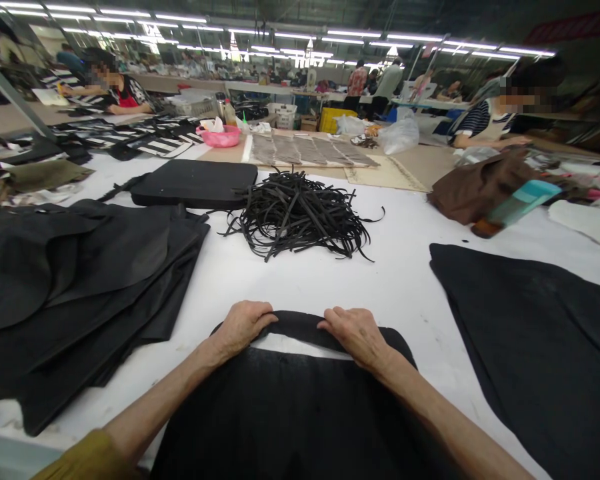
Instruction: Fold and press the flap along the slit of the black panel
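A large black fabric panel (300, 413) lies in front of me, its far edge raised as a narrow band with a white gap beneath it. My left hand (247, 325) grips this band on its left side, fingers curled over the edge. On the right side, my right hand (355, 333) pinches the same band, thumb toward the middle. Both hands are closed, and a short stretch of the band shows between them. Beyond the hands sits a tangled heap of thin black strips (300, 217).
Black panels are piled at left (85, 267), and more black fabric (535, 333) lies at right. A black padded slab (195, 183) is behind the left pile. A teal-topped bottle (517, 208) leans by brown cloth (480, 183). A pink basin (221, 136) stands farther back; people work at surrounding tables.
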A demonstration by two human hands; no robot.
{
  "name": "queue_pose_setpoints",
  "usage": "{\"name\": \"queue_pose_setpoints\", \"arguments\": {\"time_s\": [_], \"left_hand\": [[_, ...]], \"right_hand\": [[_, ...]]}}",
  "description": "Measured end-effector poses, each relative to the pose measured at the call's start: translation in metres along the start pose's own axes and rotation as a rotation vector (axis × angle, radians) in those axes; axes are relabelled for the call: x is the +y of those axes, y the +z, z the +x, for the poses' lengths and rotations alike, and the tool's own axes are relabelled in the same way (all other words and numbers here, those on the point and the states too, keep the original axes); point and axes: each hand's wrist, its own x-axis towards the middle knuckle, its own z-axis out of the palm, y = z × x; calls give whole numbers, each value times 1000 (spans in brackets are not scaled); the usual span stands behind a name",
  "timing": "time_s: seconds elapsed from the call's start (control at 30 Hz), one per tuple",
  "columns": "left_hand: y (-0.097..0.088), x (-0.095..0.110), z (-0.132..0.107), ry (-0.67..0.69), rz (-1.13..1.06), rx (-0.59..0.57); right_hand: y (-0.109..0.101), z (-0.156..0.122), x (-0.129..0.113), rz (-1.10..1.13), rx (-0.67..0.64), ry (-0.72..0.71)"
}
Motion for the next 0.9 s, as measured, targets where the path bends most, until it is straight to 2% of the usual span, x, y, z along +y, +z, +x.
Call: {"name": "queue_pose_setpoints", "arguments": {"time_s": [0.1, 0.23, 0.33, 0.47, 0.63, 0.77, 0.9], "left_hand": [[-1, -2, 0, -33, -33, 9], [-1, -1, 3, -65, -91, 17], [-1, -1, 5, -68, -119, 10], [0, 0, 5, -84, -113, 21], [2, -2, 4, -101, -81, 70], [3, -4, 4, -124, -68, 100], [-3, -9, 3, -172, -53, 115]], "right_hand": [[-6, -12, 12, 117, -81, 87], [-13, -35, 35, 411, -172, 217], [-15, -52, 51, 490, -217, 307], [-12, -66, 58, 463, -191, 377], [-3, -70, 43, 425, -73, 505], [0, -72, 42, 535, -70, 547], [0, -77, 59, 713, -121, 581]]}}
